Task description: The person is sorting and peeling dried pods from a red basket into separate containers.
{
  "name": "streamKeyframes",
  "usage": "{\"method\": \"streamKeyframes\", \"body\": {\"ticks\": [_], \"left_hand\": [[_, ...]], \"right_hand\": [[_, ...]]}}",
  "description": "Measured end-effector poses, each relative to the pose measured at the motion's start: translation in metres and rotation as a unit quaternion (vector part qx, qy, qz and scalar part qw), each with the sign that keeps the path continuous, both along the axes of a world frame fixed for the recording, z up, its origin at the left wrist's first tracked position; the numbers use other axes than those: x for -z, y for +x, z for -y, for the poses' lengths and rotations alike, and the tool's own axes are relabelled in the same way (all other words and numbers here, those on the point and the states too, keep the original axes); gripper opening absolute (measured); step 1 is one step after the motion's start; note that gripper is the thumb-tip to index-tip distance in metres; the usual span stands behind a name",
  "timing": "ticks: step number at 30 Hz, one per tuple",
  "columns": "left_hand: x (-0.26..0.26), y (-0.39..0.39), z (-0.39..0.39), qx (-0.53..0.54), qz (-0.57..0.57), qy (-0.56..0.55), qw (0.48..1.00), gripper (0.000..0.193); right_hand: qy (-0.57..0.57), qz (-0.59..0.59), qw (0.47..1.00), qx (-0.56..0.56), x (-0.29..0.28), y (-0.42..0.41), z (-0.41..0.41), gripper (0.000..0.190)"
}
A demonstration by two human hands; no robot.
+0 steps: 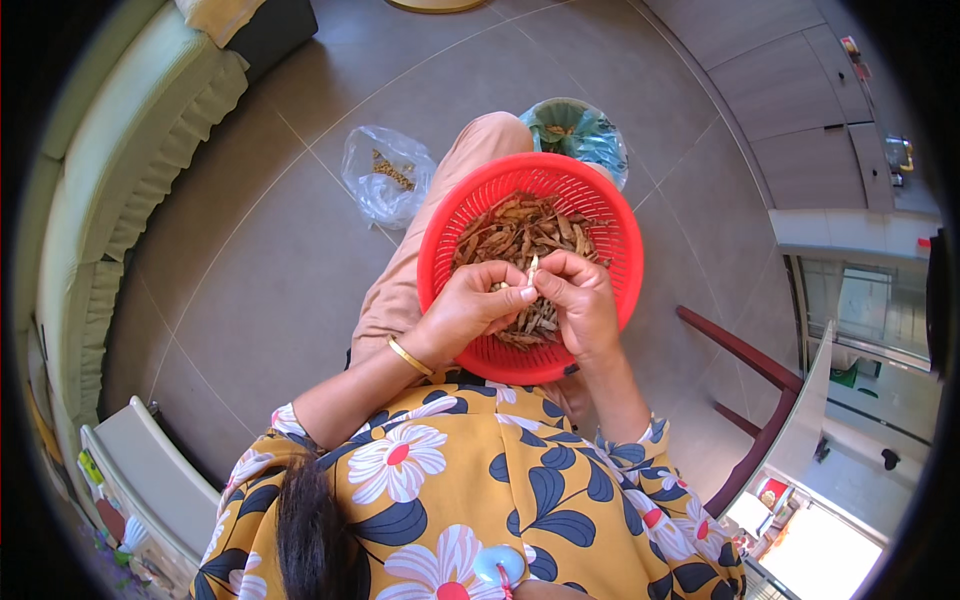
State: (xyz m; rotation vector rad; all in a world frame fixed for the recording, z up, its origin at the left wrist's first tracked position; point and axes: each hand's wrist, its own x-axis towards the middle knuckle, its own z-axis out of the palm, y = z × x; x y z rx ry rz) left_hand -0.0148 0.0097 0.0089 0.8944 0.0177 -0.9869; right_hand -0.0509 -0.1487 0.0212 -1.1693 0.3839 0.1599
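On my lap rests a red plastic colander [628, 281] heaped with dried brown bean pods [502, 238]. Above the heap, my left hand [484, 296] and my right hand [577, 294] meet at the fingertips. Between them they pinch one pale, opened pod [533, 268], pointing upward. Small light beans [498, 286] show in the curl of my left fingers. My hands hide part of the heap below.
On the tiled floor past my left knee lies a clear plastic bag [390, 176] with some beans inside. A bin [576, 131] with a blue-green liner stands beyond the colander. A sofa [142, 150] runs along the left; a dark red wooden frame [750, 360] is at the right.
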Motion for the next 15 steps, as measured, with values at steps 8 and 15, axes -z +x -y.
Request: {"method": "streamKeyframes", "body": {"ticks": [8,15], "left_hand": [[-0.001,-0.005,0.0,-0.015,0.084,0.065,0.994,0.019],[0.003,-0.002,-0.001,0.015,0.084,0.071,0.994,0.028]], "right_hand": [[-0.025,0.034,0.997,0.063,0.009,-0.006,-0.018,0.002],[-0.296,0.118,0.948,-0.006,-0.001,-0.009,-0.014,0.008]]}}
